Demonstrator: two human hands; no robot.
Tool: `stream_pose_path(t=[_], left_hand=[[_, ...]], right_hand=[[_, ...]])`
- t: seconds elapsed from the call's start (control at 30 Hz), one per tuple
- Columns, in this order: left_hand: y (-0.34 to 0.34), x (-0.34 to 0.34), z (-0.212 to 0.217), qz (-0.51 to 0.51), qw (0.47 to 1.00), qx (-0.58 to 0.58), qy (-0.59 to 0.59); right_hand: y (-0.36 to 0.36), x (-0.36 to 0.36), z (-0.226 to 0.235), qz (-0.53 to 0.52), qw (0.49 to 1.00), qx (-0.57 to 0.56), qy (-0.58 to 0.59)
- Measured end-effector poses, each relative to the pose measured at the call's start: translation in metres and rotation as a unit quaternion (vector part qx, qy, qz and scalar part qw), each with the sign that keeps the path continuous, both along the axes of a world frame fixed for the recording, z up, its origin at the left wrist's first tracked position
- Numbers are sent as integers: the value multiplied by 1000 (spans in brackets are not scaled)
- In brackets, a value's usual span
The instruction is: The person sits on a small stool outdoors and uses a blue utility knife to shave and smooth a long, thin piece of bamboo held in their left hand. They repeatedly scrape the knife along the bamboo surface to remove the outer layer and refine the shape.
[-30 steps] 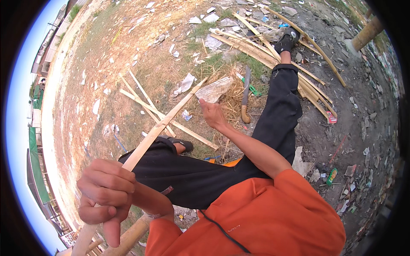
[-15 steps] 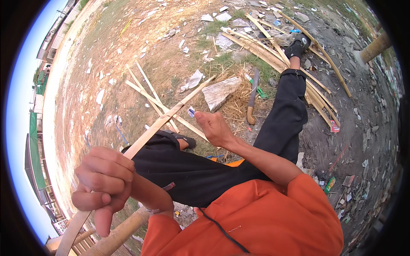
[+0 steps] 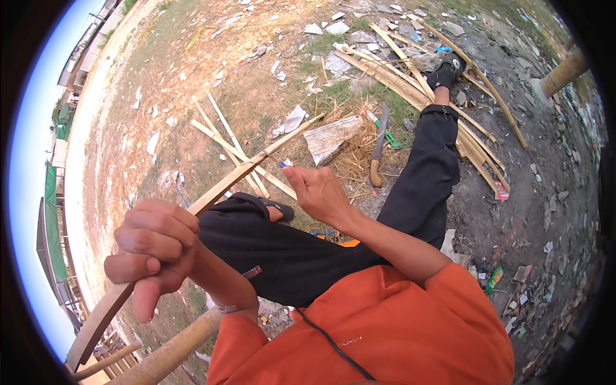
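Observation:
My left hand is closed around the near end of a long split bamboo strip that runs up and away from me over my black-trousered legs. My right hand is closed on a small blue-tipped tool held against the strip near its middle. I sit on the ground in an orange shirt, one leg bent, the other stretched out to a black shoe.
A machete with a wooden handle lies on straw beside my outstretched leg. A flat wooden block lies left of it. Loose bamboo strips lie further left, a pile of long ones beyond. Litter covers the dirt.
My right hand has slid along the strip toward me, from near its far end to its middle. The left hand keeps its grip.

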State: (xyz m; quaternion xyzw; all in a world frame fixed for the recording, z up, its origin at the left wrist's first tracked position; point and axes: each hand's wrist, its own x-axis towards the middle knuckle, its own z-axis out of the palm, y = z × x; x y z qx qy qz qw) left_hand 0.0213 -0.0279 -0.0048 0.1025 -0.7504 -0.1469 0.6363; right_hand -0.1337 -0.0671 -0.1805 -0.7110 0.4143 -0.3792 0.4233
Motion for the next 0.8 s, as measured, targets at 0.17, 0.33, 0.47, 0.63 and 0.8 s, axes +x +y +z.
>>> stream_pose_path(t=[0.17,0.33,0.47,0.63,0.8], left_hand=[[-3,-5,3,-24,1000,-11,-8],[-4,-11,2,-42,999,-12,-15],[-3,-5,2,-25,1000,-16,-4],[-5,-11,1,-34,999,-12,-2],[-11,-9,11,-31,999,-18,0]], right_hand=[[-8,-3,-7,-29,998,60,19],[3,3,-17,-35,998,31,-36],[-29,2,-30,-60,994,84,39],[-2,11,-27,-56,994,66,-61],[-24,9,-34,-66,991,110,39]])
